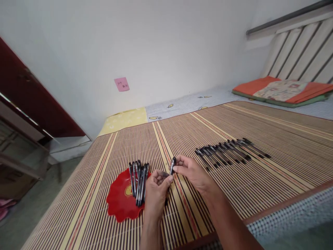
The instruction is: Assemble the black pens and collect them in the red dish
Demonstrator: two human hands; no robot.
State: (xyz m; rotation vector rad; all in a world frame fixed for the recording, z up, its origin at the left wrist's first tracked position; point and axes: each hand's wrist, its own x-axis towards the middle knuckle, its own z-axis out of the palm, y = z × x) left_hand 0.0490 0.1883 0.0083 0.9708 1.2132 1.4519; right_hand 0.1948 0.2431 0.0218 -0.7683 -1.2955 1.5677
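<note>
Both my hands meet around one black capped pen (172, 166), held nearly upright above the mat. My right hand (191, 172) pinches the cap end between thumb and fingers. Lower down, my left hand (158, 185) closes its thumb and fingers on the barrel, hiding much of it. Just left of my left hand, a red scalloped plate (117, 201) bears a bundle of similar pens (139, 180) with clear barrels and dark caps. To the right of my right hand, a row of black pens (223, 152) lies side by side on the mat.
A striped bamboo mat (125, 146) covers the bed. Folded orange and green cloth (283, 90) lies at the far right by a white radiator (307, 52). A pink note (121, 84) sticks to the wall. A dark red door (33, 86) stands left.
</note>
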